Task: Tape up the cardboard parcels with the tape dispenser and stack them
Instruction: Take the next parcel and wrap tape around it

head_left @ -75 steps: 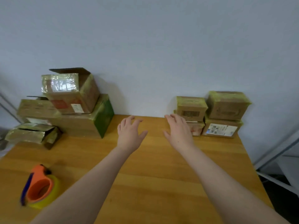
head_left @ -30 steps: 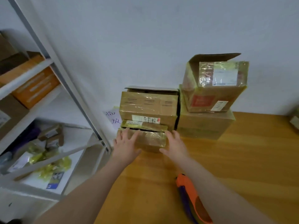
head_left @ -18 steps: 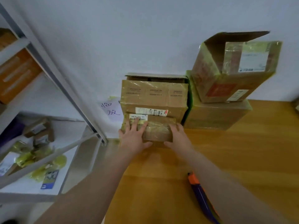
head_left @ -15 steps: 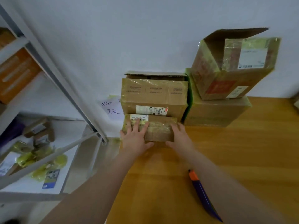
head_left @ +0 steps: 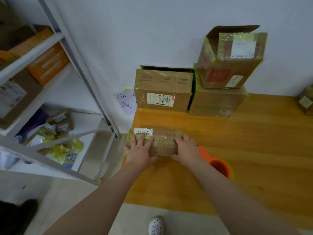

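**Getting the small parcel squared up for taping**

Biggest thing first: the worktop (head_left: 254, 150) is giving the person plenty of bare wood to the right, so that's where the parcel should be heading, imo. Right now it's sitting at the very left edge, with one corner looking like it's poking past the side, so a slide inward before any taping seems smart.

At the back against the wall, a stack of larger boxes (head_left: 218, 100) is standing with an open-flapped box (head_left: 232, 60) perched on top, and a medium box (head_left: 163, 92) is sitting just beside them.

The small flat parcel (head_left: 162, 143) is lying flat, label facing up at its far left corner. The left hand (head_left: 140, 150) is pressing down with fingers spread over the left end, thumb tucked at the near edge. The right hand (head_left: 186, 150) is cupping the right end. Both are clamped on it from opposite ends, which should keep it from twisting.

The tape dispenser (head_left: 218, 165) is sitting just behind the right wrist, partly hidden. The right hand is probably the one to free up for it, while the left keeps the parcel pinned.
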